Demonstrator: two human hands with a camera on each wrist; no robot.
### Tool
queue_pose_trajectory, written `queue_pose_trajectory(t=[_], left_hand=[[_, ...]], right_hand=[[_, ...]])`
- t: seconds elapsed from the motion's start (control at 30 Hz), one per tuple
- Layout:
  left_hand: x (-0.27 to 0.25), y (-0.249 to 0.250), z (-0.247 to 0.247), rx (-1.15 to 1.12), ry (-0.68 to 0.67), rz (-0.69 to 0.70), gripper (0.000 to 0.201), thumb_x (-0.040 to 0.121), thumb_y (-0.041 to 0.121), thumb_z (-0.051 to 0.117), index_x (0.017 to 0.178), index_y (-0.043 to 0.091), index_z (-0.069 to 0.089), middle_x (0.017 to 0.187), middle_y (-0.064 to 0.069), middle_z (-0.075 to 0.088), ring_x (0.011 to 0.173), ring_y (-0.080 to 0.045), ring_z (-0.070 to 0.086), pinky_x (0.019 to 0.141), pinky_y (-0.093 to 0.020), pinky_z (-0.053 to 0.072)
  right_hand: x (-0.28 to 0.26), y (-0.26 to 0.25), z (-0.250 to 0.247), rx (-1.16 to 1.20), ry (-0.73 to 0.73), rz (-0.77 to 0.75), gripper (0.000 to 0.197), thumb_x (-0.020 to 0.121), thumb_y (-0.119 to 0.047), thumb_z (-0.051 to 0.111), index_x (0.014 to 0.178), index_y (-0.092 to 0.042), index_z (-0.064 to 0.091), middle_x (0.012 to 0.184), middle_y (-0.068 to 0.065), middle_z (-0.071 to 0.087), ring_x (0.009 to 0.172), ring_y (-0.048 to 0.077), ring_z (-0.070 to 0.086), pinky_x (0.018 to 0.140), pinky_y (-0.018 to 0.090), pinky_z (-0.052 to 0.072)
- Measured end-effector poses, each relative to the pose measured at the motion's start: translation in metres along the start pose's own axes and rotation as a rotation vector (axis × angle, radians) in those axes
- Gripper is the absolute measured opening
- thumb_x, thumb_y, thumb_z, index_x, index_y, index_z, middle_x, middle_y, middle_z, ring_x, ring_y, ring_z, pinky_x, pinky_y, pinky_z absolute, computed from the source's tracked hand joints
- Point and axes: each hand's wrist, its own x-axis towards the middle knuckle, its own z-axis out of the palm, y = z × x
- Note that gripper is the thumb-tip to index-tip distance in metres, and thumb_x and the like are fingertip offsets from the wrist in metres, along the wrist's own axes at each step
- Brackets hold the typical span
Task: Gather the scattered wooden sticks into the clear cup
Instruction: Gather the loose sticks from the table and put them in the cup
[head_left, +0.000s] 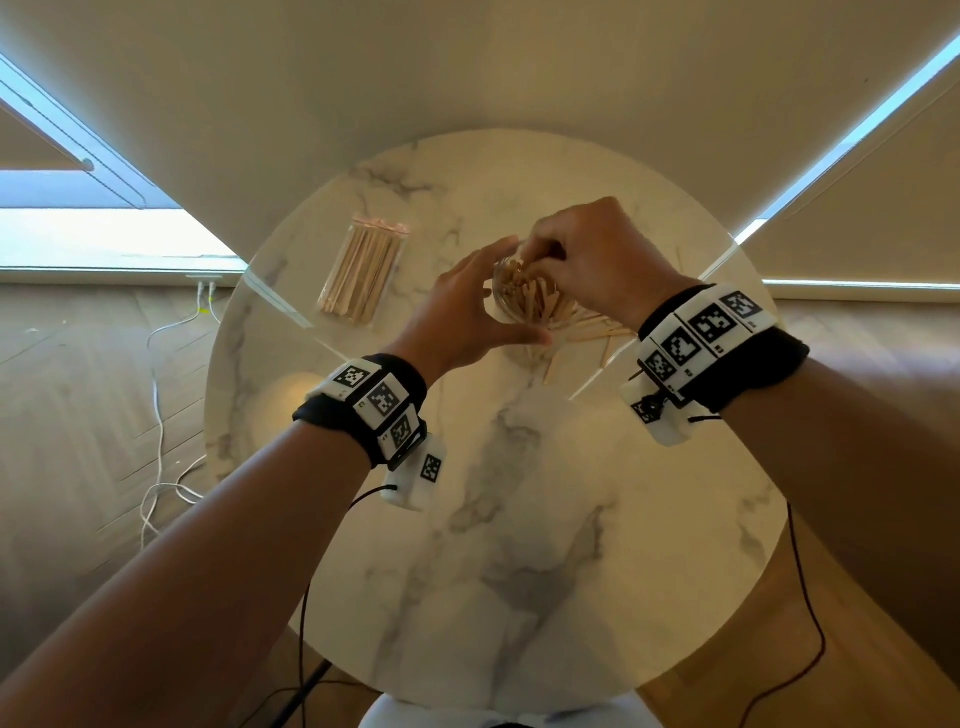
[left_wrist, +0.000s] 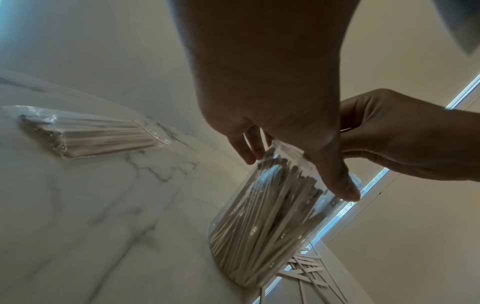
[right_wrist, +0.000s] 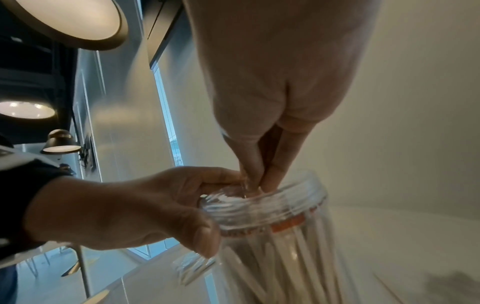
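Observation:
A clear ribbed cup (head_left: 506, 312) packed with wooden sticks (right_wrist: 285, 257) stands on the round marble table (head_left: 519, 519), right of centre at the back. My left hand (head_left: 522, 291) grips the cup near its rim, thumb (left_wrist: 342, 185) on the near side and fingers (left_wrist: 246, 150) on the far side. My right hand (head_left: 537, 252) hovers over the cup's mouth (right_wrist: 275, 203), its fingertips (right_wrist: 255, 176) pinched together and dipped just inside. A thin stick end shows in its pinch in the left wrist view. Loose sticks (head_left: 592, 332) lie crossed on the table right of the cup.
A clear plastic bag of wooden sticks (head_left: 363, 270) lies on the table left of the cup. The table's back edge is close behind the cup. White cables (head_left: 156, 415) trail on the wooden floor at the left.

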Motion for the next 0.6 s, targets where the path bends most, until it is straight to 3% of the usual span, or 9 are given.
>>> queue_pose_trajectory(t=[0.13,0.27,0.37,0.47,0.53,0.6], left_hand=[[-0.001,0.001,0.000,0.007,0.023,0.018,0.115,0.057,0.064,0.085,0.152,0.015,0.041,0.145,-0.002,0.054,0.128,-0.012,0.055,0.104,-0.032,0.053],[-0.001,-0.001,0.001,-0.002,0.021,0.033,0.107,0.062,0.050,0.093,0.151,0.017,0.042,0.140,-0.001,0.057,0.123,-0.012,0.058,0.099,-0.029,0.055],[0.000,0.000,0.001,-0.001,0.019,0.019,0.110,0.062,0.050,0.093,0.152,0.016,0.041,0.143,-0.001,0.055,0.126,-0.011,0.056,0.101,-0.026,0.054],[-0.002,-0.001,0.001,0.026,0.002,-0.004,0.116,0.060,0.060,0.089,0.155,0.016,0.037,0.148,-0.001,0.051,0.131,-0.013,0.052,0.105,-0.034,0.052],[0.000,-0.001,-0.001,0.062,-0.013,-0.012,0.121,0.058,0.069,0.085,0.156,0.019,0.034,0.149,-0.001,0.050,0.132,-0.016,0.051,0.107,-0.042,0.050],[0.000,0.002,-0.003,0.117,-0.034,-0.010,0.122,0.061,0.067,0.085,0.158,0.018,0.030,0.152,-0.003,0.047,0.135,-0.019,0.049,0.109,-0.046,0.048]], right_hand=[[-0.006,-0.008,0.011,-0.072,-0.144,-0.042,0.020,0.086,-0.004,0.072,0.095,-0.017,0.082,0.091,-0.001,0.074,0.080,0.018,0.069,0.078,0.030,0.057],[0.001,-0.008,0.013,-0.112,-0.091,-0.004,0.018,0.090,-0.008,0.068,0.099,-0.018,0.078,0.096,0.003,0.074,0.086,0.022,0.069,0.074,0.032,0.054],[0.001,-0.004,0.015,-0.174,-0.112,-0.016,0.024,0.092,-0.006,0.064,0.108,-0.018,0.077,0.103,0.005,0.073,0.088,0.023,0.068,0.074,0.032,0.053],[-0.004,-0.004,0.021,-0.229,-0.193,-0.055,0.027,0.092,-0.006,0.065,0.110,-0.021,0.078,0.107,0.005,0.072,0.091,0.026,0.070,0.079,0.038,0.059],[-0.008,-0.005,0.017,-0.165,-0.125,-0.051,0.028,0.091,-0.008,0.061,0.109,-0.022,0.078,0.112,0.003,0.073,0.097,0.024,0.070,0.084,0.041,0.059],[-0.015,-0.010,0.010,-0.043,-0.008,-0.042,0.031,0.090,-0.010,0.056,0.107,-0.022,0.078,0.115,0.000,0.073,0.104,0.019,0.069,0.089,0.039,0.058]])
